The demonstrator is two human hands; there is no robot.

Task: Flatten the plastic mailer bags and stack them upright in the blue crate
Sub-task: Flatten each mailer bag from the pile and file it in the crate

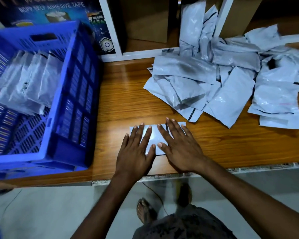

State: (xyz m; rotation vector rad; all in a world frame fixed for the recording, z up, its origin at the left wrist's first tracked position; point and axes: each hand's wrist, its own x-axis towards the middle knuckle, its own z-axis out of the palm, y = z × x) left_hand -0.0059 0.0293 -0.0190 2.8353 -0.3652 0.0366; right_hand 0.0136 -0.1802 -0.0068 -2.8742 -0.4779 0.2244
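Observation:
A grey plastic mailer bag (154,133) lies flat on the wooden table (128,100) near its front edge. My left hand (135,150) and my right hand (178,145) both press on it with straight, spread fingers, side by side. The blue crate (72,94) stands at the left of the table and holds several grey mailers (26,81) standing on edge, leaning toward the back left. A loose pile of crumpled grey mailers (223,80) covers the right rear of the table.
A white shelf frame (117,31) with brown cardboard boxes (145,19) stands behind the table. A blue tape carton (59,11) sits behind the crate. The table's front edge (162,177) runs just below my wrists; my feet show on the floor beneath.

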